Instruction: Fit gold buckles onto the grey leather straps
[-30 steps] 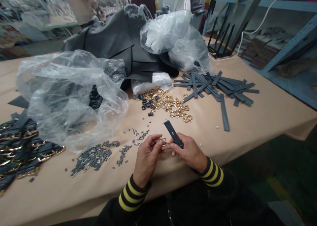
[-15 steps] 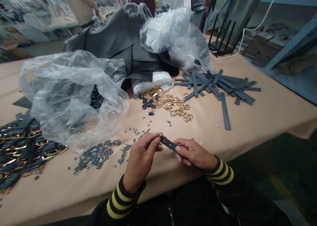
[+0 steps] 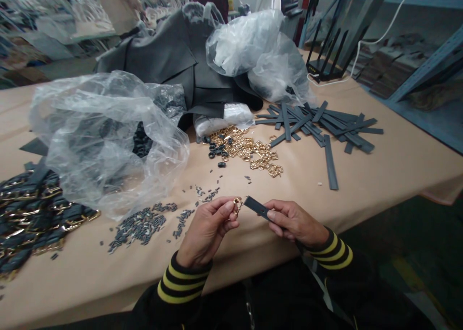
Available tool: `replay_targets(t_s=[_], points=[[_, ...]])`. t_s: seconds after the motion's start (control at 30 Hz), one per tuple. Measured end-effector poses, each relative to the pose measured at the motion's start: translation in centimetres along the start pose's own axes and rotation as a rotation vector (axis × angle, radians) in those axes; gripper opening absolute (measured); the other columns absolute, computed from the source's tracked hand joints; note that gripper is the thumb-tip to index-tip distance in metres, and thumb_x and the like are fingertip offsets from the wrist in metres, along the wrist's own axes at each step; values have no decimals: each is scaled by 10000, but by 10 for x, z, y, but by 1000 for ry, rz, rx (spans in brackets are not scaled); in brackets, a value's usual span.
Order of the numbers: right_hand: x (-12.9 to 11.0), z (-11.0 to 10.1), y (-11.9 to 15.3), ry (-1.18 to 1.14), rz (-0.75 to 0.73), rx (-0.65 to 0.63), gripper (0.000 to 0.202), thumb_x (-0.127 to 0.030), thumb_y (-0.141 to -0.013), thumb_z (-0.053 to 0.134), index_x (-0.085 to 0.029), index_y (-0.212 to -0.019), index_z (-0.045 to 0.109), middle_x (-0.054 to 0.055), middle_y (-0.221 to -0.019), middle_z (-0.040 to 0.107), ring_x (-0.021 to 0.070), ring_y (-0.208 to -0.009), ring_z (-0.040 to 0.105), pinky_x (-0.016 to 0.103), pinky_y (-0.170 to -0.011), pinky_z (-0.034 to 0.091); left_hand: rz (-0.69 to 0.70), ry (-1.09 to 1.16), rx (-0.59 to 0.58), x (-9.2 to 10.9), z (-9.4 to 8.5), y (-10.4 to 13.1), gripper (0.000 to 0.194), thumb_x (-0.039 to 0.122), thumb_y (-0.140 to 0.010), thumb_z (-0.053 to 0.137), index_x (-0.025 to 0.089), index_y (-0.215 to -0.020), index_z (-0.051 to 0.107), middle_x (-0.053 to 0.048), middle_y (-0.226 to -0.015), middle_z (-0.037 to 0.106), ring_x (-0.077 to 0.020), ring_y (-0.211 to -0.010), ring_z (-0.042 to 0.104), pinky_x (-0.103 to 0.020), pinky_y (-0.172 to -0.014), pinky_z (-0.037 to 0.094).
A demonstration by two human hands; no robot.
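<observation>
Above the table's near edge, my left hand (image 3: pixel 213 224) pinches a small gold buckle (image 3: pixel 237 206) between thumb and fingers. My right hand (image 3: pixel 292 221) is closed on a dark leather strap (image 3: pixel 257 207), which has a small hole near the thumb. The strap's free end points at the buckle, with a narrow gap between the two. Beyond my hands lies a pile of gold buckles (image 3: pixel 249 149), with several black rings (image 3: pixel 217 150) at its left side. Small dark metal pieces (image 3: pixel 141 224) are heaped left of my left hand.
Dark straps (image 3: pixel 318 122) lie in a loose pile at the right. Clear plastic bags (image 3: pixel 108 103) and black sheet material (image 3: pixel 155 55) cover the back and left. Assembled straps with gold buckles (image 3: pixel 32 219) are stacked far left. A router (image 3: pixel 325 69) with a white cable stands back right.
The strap has come apart from the gold buckle. My right hand has moved a little to the right with the strap, while my left hand keeps the buckle in nearly the same place.
</observation>
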State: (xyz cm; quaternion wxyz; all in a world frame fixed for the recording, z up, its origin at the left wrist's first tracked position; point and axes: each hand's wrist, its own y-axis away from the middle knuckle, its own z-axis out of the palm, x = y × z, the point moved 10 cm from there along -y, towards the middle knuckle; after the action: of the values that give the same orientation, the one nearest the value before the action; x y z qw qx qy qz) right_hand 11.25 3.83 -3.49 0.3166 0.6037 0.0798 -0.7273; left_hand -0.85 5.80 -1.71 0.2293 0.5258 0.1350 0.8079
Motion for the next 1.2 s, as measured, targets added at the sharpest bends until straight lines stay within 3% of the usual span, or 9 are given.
replay_targets(t_s=[0.23, 0.37, 0.53, 0.67, 0.73, 0.83, 1.07, 1.2], points=[[-8, 15, -2, 109, -54, -92, 282, -357, -862, 417, -129, -983, 531, -71, -499, 442, 20, -344, 301, 143, -346, 226, -76, 37, -63, -15, 11, 3, 224, 188, -639, 703, 86, -831, 651, 17, -578, 534, -31, -502, 495, -126, -491, 496], [-27, 19, -2, 287, -145, -23, 204, -291, -860, 432, -127, -802, 538, -57, -513, 460, 31, -413, 362, 153, -423, 301, -123, 16, -79, -35, 18, 1, 235, 221, -643, 700, 79, -819, 637, 10, -587, 544, -37, -509, 497, -135, -499, 486], [-25, 16, -3, 274, -87, 116, 165, -294, -854, 430, -143, -805, 479, -27, -613, 529, 40, -422, 440, 158, -414, 359, 41, -130, -68, -34, 22, -5, 215, 295, -691, 643, 101, -743, 565, 0, -597, 563, -76, -510, 519, -193, -505, 454], [-23, 7, -3, 237, -108, 256, 149, -298, -828, 473, -163, -790, 424, -2, -642, 573, 83, -508, 541, 199, -487, 443, 182, -332, -23, -21, 23, -2, 145, 270, -745, 577, 145, -741, 504, 28, -609, 535, -86, -544, 512, -209, -540, 436], [-23, 3, -2, 284, -114, 305, 133, -280, -816, 489, -173, -813, 411, -4, -657, 582, 87, -511, 548, 210, -504, 447, 249, -407, 12, -11, 23, 2, 104, 242, -758, 559, 160, -767, 494, 32, -656, 531, -91, -590, 516, -215, -578, 441], [-27, 0, 0, 391, -117, 321, 129, -270, -796, 512, -178, -801, 422, -13, -651, 571, 86, -511, 536, 201, -495, 424, 272, -480, -37, -6, 26, 8, 91, 231, -764, 556, 155, -803, 524, 11, -737, 552, -108, -697, 529, -222, -656, 442], [-26, 3, -1, 534, -103, 251, 89, -247, -796, 489, -159, -787, 501, -6, -650, 574, 95, -555, 520, 211, -531, 403, 125, -233, -103, -22, 16, 4, 131, 235, -771, 563, 112, -729, 579, -2, -668, 557, -86, -640, 517, -207, -640, 429], [-31, 5, 0, 597, -117, 232, 105, -241, -783, 500, -147, -757, 538, 1, -665, 575, 105, -601, 515, 218, -557, 400, -3, 2, -104, -31, 22, 5, 118, 205, -764, 572, 95, -725, 595, -12, -670, 580, -68, -592, 526, -188, -601, 436]])
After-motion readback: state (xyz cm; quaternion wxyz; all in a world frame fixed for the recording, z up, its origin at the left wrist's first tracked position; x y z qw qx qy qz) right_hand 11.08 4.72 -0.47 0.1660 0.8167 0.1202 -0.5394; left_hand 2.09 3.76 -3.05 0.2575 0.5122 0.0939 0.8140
